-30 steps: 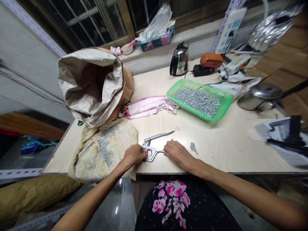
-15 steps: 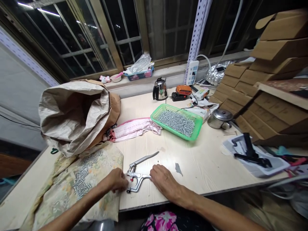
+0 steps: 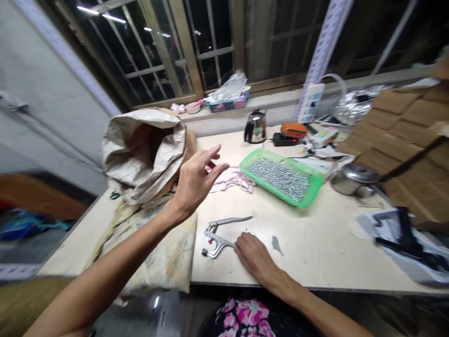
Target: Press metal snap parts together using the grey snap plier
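Observation:
My left hand (image 3: 196,180) is raised in the air above the table, fingers spread and empty, in front of the big brown paper sack (image 3: 147,150). My right hand (image 3: 254,255) rests on the table with its fingers curled on the lower handle of the metal snap pliers (image 3: 219,234), which lie flat near the front edge. A floral cloth (image 3: 157,243) strewn with small metal pieces lies to the left of the pliers. A green basket (image 3: 308,194) full of small metal pieces stands behind them.
A pink cloth (image 3: 233,178) lies by the sack. At the back stand a kettle (image 3: 255,126), an orange charger (image 3: 293,131) and a power strip (image 3: 308,100). A steel pot (image 3: 352,178), cardboard boxes (image 3: 407,135) and a black tool on a tray (image 3: 403,234) fill the right side.
My left hand left the pliers' head and rose up towards the sack, opening its fingers. My right hand stayed on the pliers' handle. The view shifted.

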Action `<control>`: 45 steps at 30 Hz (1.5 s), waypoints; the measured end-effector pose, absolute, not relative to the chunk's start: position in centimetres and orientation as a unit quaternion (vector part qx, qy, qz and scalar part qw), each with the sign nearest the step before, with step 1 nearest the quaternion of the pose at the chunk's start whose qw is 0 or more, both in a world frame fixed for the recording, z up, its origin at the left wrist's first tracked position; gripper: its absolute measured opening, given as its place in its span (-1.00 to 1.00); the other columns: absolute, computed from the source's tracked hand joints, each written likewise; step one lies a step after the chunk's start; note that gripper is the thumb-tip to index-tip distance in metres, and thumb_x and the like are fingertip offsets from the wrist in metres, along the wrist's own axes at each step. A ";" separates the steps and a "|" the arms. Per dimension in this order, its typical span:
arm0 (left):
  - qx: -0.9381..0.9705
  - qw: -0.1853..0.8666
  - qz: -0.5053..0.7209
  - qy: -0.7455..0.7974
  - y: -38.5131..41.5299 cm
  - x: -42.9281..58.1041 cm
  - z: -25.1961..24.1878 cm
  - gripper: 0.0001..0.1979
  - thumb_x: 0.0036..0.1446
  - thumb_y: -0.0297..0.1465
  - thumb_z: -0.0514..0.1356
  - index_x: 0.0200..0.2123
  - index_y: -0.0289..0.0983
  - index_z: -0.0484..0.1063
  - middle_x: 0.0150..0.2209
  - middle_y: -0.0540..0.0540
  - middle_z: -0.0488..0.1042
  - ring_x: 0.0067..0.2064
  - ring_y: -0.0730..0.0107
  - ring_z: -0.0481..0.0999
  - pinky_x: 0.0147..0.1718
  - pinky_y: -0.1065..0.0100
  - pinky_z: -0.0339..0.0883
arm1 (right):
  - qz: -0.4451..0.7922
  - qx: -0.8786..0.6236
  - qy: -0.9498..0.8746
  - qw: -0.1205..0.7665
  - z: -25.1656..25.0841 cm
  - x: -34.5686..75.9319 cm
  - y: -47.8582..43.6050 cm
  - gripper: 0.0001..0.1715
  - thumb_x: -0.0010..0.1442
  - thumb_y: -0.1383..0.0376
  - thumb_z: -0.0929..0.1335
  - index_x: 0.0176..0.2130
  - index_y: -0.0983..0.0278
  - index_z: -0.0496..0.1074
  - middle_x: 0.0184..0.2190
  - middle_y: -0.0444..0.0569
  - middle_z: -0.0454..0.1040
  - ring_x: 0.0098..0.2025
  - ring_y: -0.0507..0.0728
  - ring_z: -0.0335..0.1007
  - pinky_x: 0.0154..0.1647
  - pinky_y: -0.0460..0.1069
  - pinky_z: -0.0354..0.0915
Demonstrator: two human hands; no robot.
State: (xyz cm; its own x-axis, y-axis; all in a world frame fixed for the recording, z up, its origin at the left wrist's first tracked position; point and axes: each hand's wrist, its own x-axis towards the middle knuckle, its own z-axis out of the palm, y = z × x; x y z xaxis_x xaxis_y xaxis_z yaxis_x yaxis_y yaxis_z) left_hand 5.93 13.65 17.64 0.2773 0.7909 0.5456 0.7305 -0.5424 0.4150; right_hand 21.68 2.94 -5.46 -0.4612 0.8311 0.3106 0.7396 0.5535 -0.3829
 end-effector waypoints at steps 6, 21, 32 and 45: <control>0.761 0.028 0.104 0.640 12.9 -4.9 11.7 -0.80 0.22 -0.36 0.15 -0.27 -0.27 0.57 -0.28 -0.11 0.55 -0.25 0.34 0.48 -0.23 0.39 0.29 | 0.100 -0.422 -0.855 0.285 -6.3 21.9 2.9 -0.81 0.32 0.40 0.18 -0.34 0.22 0.26 -0.39 0.00 0.35 -0.32 0.18 0.30 -0.28 0.08 0.24; 0.688 0.032 -0.060 0.723 11.8 -16.5 0.9 -0.85 0.16 -0.47 0.14 -0.34 -0.35 0.51 -0.22 -0.24 0.52 -0.09 0.18 0.43 -0.10 0.30 0.25 | 0.075 -0.414 -0.855 0.303 -6.2 22.0 2.8 -0.75 0.38 0.29 0.15 -0.32 0.26 0.30 -0.41 -0.03 0.33 -0.37 0.14 0.30 -0.33 0.04 0.21; 0.589 -0.007 -0.075 0.805 9.7 -16.6 -0.5 -0.75 0.20 -0.37 0.10 -0.33 -0.39 0.54 -0.21 -0.28 0.50 -0.18 0.19 0.46 -0.28 0.32 0.24 | 0.067 -0.408 -0.865 0.284 -6.4 22.1 2.9 -0.76 0.38 0.30 0.15 -0.30 0.26 0.30 -0.40 -0.02 0.33 -0.33 0.16 0.31 -0.29 0.05 0.20; 0.735 -0.003 -0.117 0.667 10.9 -16.7 0.3 -0.74 0.21 -0.52 -0.03 -0.32 -0.33 0.47 -0.19 -0.28 0.45 -0.06 0.10 0.37 -0.14 0.25 0.24 | 0.056 -0.412 -0.885 0.209 -5.1 22.0 3.6 -0.87 0.29 0.38 0.22 -0.33 0.25 0.27 -0.38 -0.03 0.34 -0.35 0.14 0.25 -0.31 0.02 0.13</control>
